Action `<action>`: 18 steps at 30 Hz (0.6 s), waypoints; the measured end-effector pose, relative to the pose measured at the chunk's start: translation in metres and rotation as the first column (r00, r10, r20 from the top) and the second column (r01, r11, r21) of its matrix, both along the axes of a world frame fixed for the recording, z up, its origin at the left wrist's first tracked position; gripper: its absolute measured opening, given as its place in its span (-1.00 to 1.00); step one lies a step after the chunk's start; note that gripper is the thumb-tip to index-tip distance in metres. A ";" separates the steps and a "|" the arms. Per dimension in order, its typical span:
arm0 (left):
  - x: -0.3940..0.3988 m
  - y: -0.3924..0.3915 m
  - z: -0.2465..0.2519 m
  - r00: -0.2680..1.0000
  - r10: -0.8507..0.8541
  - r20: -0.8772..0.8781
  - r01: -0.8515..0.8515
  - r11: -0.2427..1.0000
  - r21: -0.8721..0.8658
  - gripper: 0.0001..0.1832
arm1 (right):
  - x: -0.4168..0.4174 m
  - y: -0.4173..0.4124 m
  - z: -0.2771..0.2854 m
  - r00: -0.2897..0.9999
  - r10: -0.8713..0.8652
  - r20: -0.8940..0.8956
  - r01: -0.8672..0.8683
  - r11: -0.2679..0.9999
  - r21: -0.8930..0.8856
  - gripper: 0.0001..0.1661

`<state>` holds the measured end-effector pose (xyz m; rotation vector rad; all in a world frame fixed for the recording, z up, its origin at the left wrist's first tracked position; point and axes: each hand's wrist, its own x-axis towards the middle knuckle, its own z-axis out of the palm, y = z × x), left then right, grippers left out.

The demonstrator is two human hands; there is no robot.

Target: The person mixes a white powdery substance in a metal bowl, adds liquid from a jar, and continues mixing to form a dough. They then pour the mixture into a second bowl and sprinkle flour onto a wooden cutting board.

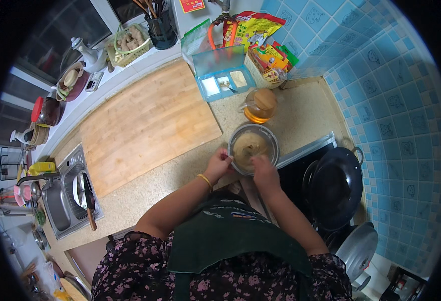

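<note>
A clear round bowl [276,147] stands on the counter before me, holding a thick beige paste [247,145] with swirl marks. My left hand [220,162] grips its near-left rim between thumb and fingers; a yellow bangle [206,181] circles that wrist. Over the bowl's near-right side is my right hand [264,171], its fingers bunched and blurred above the paste. Whether they hold a stirring tool is hard to make out. Just behind the bowl sits a glass jug [253,113] of amber liquid under a wooden lid [265,99].
A wooden cutting board [145,124] covers much of the counter to the left. Behind the jug are a blue seasoning box [207,97] with its lid raised and a basket [256,73] of packets. A dark wok [335,188] occupies the stove at right; a sink [58,207] lies far left.
</note>
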<state>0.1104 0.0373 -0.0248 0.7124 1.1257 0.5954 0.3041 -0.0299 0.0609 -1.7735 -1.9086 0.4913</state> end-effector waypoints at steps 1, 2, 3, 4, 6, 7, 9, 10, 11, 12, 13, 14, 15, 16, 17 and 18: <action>0.000 0.000 0.000 1.000 -0.008 -0.001 0.008 0.998 0.056 -0.89 | -0.001 -0.001 0.001 0.997 -0.074 0.008 0.073 0.996 0.055 -0.79; 0.000 0.000 0.000 1.000 -0.010 -0.002 0.010 0.998 0.069 -0.89 | 0.002 0.000 0.003 0.993 -0.113 0.027 0.112 0.993 0.042 -0.79; -0.001 0.000 0.001 1.000 -0.007 -0.009 0.007 1.000 0.024 -0.89 | 0.004 0.003 0.005 0.984 -0.175 0.023 0.172 0.981 0.088 -0.79; 0.000 0.000 0.001 1.000 -0.006 0.007 0.006 0.998 0.066 -0.89 | 0.003 0.000 0.009 0.981 -0.163 0.104 0.156 0.985 0.069 -0.80; 0.000 0.000 0.002 0.998 0.006 0.062 -0.006 1.000 -0.001 -0.89 | 0.005 -0.001 0.016 0.996 -0.084 0.035 0.085 0.996 -0.037 -0.80; 0.001 -0.001 0.003 1.000 -0.001 0.014 0.001 0.999 0.035 -0.90 | 0.005 -0.002 0.020 0.998 -0.056 -0.009 0.055 0.992 -0.118 -0.80; -0.001 -0.001 0.005 0.999 -0.021 -0.025 0.021 1.000 0.000 -0.92 | 0.009 0.004 0.028 0.999 -0.013 -0.052 0.012 1.000 -0.026 -0.81; -0.001 -0.001 0.006 0.999 -0.031 -0.032 0.032 0.998 0.046 -0.92 | 0.012 0.011 0.030 0.997 0.018 -0.081 -0.016 1.000 0.025 -0.81; -0.001 -0.001 0.006 0.999 -0.038 -0.035 0.040 0.998 0.050 -0.92 | 0.016 0.021 0.030 0.997 0.058 -0.045 -0.057 0.998 0.012 -0.81; -0.001 0.000 0.005 0.999 -0.041 -0.027 0.041 0.999 0.021 -0.91 | 0.020 0.031 0.029 0.995 0.102 -0.020 -0.101 0.995 0.026 -0.81; -0.001 0.000 0.005 0.998 -0.050 -0.028 0.052 0.997 0.049 -0.92 | 0.027 0.040 0.027 0.990 0.142 0.006 -0.142 0.989 0.038 -0.81; -0.001 0.000 0.004 0.999 -0.050 -0.019 0.051 0.998 0.045 -0.92 | 0.034 0.050 0.024 0.981 0.193 0.027 -0.195 0.979 0.055 -0.81; -0.001 0.000 0.003 0.999 -0.048 -0.001 0.048 0.999 0.003 -0.92 | 0.043 0.059 0.021 0.968 0.246 0.048 -0.249 0.966 0.071 -0.81; -0.001 0.000 0.002 0.999 -0.044 -0.017 0.045 0.998 0.041 -0.92 | 0.051 0.062 0.019 0.957 0.281 0.072 -0.285 0.957 0.047 -0.80; -0.001 0.001 0.001 0.999 -0.040 -0.023 0.041 0.998 0.041 -0.92 | 0.059 0.059 0.018 0.962 0.263 0.079 -0.266 0.964 0.029 -0.79; -0.001 0.001 0.000 0.999 -0.032 -0.024 0.032 0.999 0.018 -0.92 | 0.066 0.053 0.018 0.969 0.228 0.092 -0.226 0.974 -0.029 -0.79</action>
